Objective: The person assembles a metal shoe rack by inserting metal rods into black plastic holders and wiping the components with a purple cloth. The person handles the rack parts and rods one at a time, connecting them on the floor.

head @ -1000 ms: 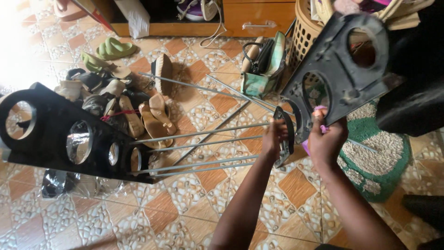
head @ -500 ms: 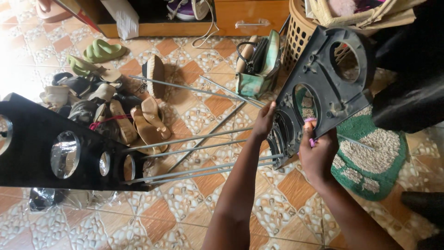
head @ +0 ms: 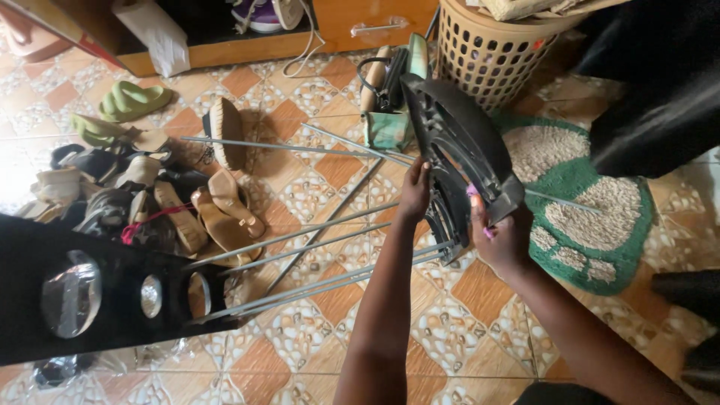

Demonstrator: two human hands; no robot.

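A black plastic rack side panel [head: 457, 150] with round holes stands edge-on in front of me. My left hand [head: 415, 192] grips its left edge. My right hand [head: 500, 238] holds its lower right corner together with a small pink cloth [head: 487, 231]. Several grey metal rods [head: 315, 255] run from this panel to a second black panel [head: 97, 292] with round holes at the lower left.
A pile of sandals and slippers [head: 142, 195] lies on the tiled floor at left, with loose rods [head: 300, 146] beside it. A green handbag [head: 386, 97], a beige laundry basket [head: 491, 52], a green-and-white mat [head: 592, 217] and a wooden cabinet [head: 352, 26] are beyond.
The right panel has been turned from facing me to nearly edge-on and lowered. My left hand moved up onto its edge. The view has shifted, so the left panel sits lower.
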